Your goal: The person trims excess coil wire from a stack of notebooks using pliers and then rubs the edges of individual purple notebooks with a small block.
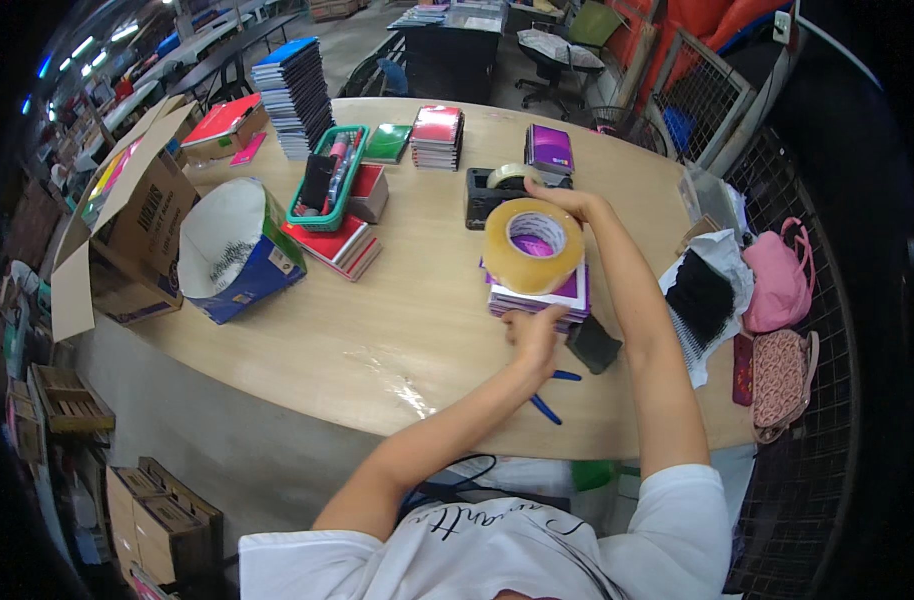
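A stack of purple-and-white notebooks (585, 290) lies before me, with a large roll of clear yellowish tape (499, 262) on top. My left hand (533, 338) grips the stack's near edge with curled fingers. Behind the roll, my right hand (569, 203) reaches to a black tape dispenser (478, 205) holding a smaller tape roll (514, 174). Its fingers are bent together at the dispenser, and the big roll partly hides them. Beside the stack sits a dark block (595, 346). Two blue handle-like pieces (546, 409) lie near my left wrist.
More purple notebooks (549, 148), red notebooks (438, 125) and a tall notebook stack (295, 105) stand farther back. Left are a green basket (299, 219), a white-lined container (267, 275) and a cardboard box (147, 235). Right lie a black cloth (699, 295) and pink bags (780, 280).
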Action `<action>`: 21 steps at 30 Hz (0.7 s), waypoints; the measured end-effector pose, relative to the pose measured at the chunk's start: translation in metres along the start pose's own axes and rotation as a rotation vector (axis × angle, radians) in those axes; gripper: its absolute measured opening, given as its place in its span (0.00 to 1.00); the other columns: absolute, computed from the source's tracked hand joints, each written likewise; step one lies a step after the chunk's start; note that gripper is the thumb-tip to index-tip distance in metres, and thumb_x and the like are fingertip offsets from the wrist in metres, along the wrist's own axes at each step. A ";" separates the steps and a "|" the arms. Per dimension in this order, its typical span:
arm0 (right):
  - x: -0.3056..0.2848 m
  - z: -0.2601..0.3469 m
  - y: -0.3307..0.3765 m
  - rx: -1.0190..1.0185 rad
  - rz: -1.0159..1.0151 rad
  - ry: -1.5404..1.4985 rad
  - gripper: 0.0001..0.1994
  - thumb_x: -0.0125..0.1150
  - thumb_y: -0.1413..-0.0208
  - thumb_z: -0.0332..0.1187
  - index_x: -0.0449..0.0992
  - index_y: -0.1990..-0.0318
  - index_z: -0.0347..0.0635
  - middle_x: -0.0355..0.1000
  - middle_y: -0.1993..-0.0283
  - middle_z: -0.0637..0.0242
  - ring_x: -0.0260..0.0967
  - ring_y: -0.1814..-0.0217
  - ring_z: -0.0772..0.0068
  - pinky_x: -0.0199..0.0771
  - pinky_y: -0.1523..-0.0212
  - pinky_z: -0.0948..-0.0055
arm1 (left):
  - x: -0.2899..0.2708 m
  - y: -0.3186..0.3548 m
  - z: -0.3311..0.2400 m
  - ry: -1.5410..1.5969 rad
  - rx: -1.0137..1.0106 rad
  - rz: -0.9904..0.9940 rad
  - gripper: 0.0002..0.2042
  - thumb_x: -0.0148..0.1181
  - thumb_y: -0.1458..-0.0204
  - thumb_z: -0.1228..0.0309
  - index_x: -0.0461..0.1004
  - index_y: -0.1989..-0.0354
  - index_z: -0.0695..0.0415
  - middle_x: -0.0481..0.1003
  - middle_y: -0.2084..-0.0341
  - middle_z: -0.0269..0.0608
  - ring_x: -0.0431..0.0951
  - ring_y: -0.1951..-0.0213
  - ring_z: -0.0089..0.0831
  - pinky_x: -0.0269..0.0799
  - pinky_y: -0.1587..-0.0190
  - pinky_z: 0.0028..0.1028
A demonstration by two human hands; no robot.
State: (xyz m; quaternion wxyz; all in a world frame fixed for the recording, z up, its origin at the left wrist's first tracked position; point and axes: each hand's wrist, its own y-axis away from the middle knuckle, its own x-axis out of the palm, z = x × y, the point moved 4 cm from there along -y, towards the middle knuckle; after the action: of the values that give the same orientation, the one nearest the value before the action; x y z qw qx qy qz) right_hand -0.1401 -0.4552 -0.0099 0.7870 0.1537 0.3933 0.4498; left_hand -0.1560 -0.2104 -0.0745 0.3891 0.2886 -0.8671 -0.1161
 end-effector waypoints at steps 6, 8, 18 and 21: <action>0.005 0.021 0.107 -0.743 -0.535 0.216 0.26 0.54 0.39 0.53 0.75 0.47 0.38 0.72 0.44 0.56 0.69 0.43 0.62 0.67 0.43 0.65 | -0.078 0.055 -0.057 0.011 -0.040 0.008 0.25 0.56 0.46 0.75 0.57 0.39 0.54 0.67 0.55 0.36 0.69 0.50 0.30 0.68 0.50 0.34; 0.026 0.014 0.154 -0.973 -0.731 0.262 0.24 0.58 0.42 0.50 0.76 0.49 0.37 0.71 0.44 0.49 0.70 0.44 0.56 0.68 0.44 0.64 | -0.088 0.044 -0.082 -0.186 0.238 -0.052 0.24 0.51 0.41 0.66 0.58 0.36 0.53 0.66 0.48 0.38 0.66 0.44 0.33 0.64 0.42 0.37; 0.110 -0.068 0.083 -0.625 -0.227 -1.198 0.45 0.33 0.43 0.71 0.53 0.32 0.39 0.60 0.34 0.54 0.60 0.33 0.59 0.64 0.36 0.60 | -0.039 -0.072 -0.098 -0.367 0.116 0.345 0.40 0.26 0.43 0.32 0.55 0.31 0.47 0.61 0.36 0.43 0.58 0.34 0.35 0.53 0.34 0.40; 0.111 -0.055 0.072 -0.637 -0.182 -1.198 0.48 0.33 0.46 0.73 0.53 0.32 0.39 0.58 0.33 0.54 0.59 0.33 0.58 0.64 0.37 0.58 | -0.031 -0.067 -0.100 -0.294 -0.040 0.343 0.40 0.25 0.44 0.31 0.57 0.32 0.47 0.65 0.38 0.42 0.61 0.36 0.36 0.56 0.36 0.41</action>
State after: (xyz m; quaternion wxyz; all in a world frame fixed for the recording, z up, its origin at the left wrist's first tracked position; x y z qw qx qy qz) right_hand -0.1919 -0.3297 -0.0560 0.9103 0.1034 -0.2500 0.3132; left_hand -0.0376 -0.2439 -0.0549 0.2783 0.1089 -0.9483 -0.1064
